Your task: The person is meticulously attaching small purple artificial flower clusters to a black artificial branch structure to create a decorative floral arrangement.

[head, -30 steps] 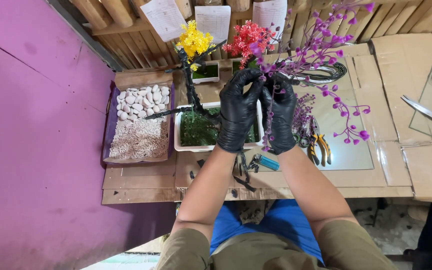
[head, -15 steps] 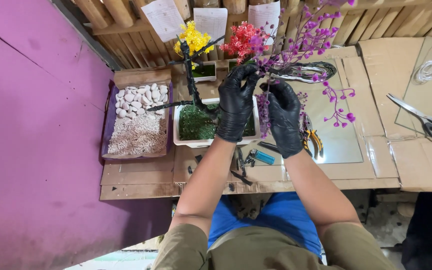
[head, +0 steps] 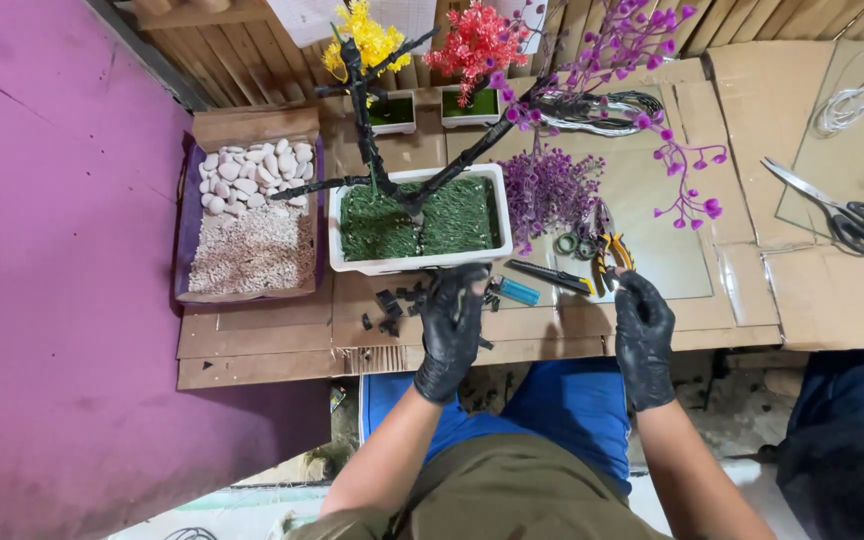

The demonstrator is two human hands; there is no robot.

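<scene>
**Gloved hands at the near edge of a craft table**

On the far left of the cardboard-covered table [head: 252, 345] sits a purple-lined box [head: 249, 222] of white pebbles and pale gravel. Just right of it stands a white rectangular planter [head: 420, 262] with green turf and a dark artificial tree trunk [head: 372, 150] branching into purple blossoms [head: 622, 45]. The left hand [head: 450, 325], in a black glove, rests at the planter's near rim with fingers loosely curled; whether it grips anything I cannot tell. Small black pieces [head: 392, 305] and a blue lighter [head: 518, 291] lie beside it. Further right, the gloved right hand [head: 642, 325] reaches up, fingertips touching the yellow-handled pliers [head: 607, 255]. Scissors [head: 837, 210] lie well apart at far right.
</scene>
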